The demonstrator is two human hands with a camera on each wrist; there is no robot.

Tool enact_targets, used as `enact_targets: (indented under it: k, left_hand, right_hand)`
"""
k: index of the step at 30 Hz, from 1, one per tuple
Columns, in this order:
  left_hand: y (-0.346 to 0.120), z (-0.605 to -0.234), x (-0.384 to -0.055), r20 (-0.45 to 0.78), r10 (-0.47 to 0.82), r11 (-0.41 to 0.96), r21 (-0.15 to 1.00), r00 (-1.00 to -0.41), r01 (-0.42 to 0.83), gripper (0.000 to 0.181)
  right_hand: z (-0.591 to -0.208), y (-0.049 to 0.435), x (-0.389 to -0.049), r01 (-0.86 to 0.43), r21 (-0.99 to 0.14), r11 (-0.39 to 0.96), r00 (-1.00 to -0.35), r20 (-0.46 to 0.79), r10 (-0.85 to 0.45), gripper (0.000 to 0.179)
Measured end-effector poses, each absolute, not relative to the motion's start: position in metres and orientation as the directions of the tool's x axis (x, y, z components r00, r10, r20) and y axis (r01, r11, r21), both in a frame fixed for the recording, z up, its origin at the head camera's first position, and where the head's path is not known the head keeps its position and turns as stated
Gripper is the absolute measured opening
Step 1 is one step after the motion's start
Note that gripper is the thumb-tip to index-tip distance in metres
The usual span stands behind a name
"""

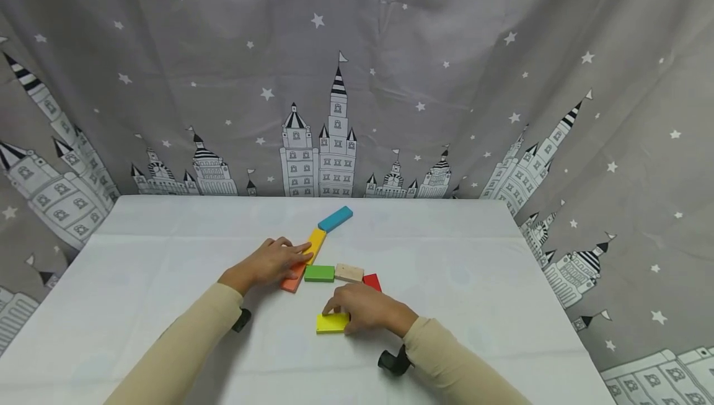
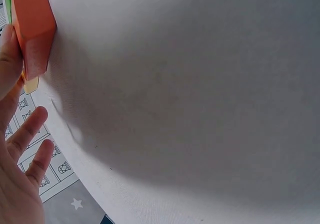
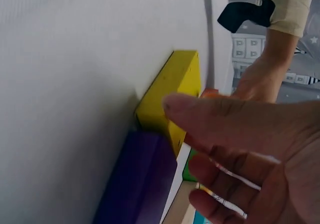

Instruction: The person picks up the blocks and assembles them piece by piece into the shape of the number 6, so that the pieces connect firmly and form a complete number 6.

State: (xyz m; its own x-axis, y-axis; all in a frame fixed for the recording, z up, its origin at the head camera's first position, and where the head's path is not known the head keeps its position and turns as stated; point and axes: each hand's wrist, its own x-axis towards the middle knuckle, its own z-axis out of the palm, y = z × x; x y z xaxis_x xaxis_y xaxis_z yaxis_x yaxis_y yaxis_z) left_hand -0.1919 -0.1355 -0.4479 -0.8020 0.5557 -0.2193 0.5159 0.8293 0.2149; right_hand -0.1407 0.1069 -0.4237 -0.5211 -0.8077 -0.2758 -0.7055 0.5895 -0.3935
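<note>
Yellow block (image 1: 331, 324), lower centre of frame: right hand (image 1: 369, 307) pinches it, thumb opposing fingers. Left hand (image 1: 271, 262), fingers fairly straight, touches orange block (image 1: 292, 283). Probably light, stiff; best held by long sides.

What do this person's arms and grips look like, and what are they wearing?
The left sleeve and right sleeve are long and plain beige, ending around the wrists. A black fitting sits by each cuff: left fitting, right fitting. The left grip and right grip are bare and ungloved. I see no cables.
</note>
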Motion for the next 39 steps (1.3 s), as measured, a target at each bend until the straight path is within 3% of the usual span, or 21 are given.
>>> enact_targets:
  k: [11,17,30,39]
  left_hand:
    - [-0.135,-0.447,-0.193,-0.230,0.531,0.845,0.217,-0.816,0.489,0.054]
    - [-0.137,-0.446,-0.193,-0.216,0.536,0.840,0.236,-0.816,0.489,0.054]
    - [-0.139,-0.447,-0.192,-0.209,0.528,0.843,0.247,-0.823,0.478,0.053]
    - [-0.139,-0.447,-0.192,-0.208,0.529,0.840,0.267,-0.823,0.473,0.054]
  right_hand:
    - [-0.423,0.100,-0.158,-0.716,-0.470,0.515,-0.356,-0.389,-0.850,0.053]
    - [-0.419,0.093,-0.162,-0.751,-0.449,0.483,-0.288,-0.435,-0.853,0.056]
    - [-0.424,0.083,-0.167,-0.759,-0.479,0.442,-0.255,-0.405,-0.878,0.054]
    - [-0.430,0.079,-0.166,-0.835,-0.399,0.380,-0.259,-0.325,-0.910,0.054]
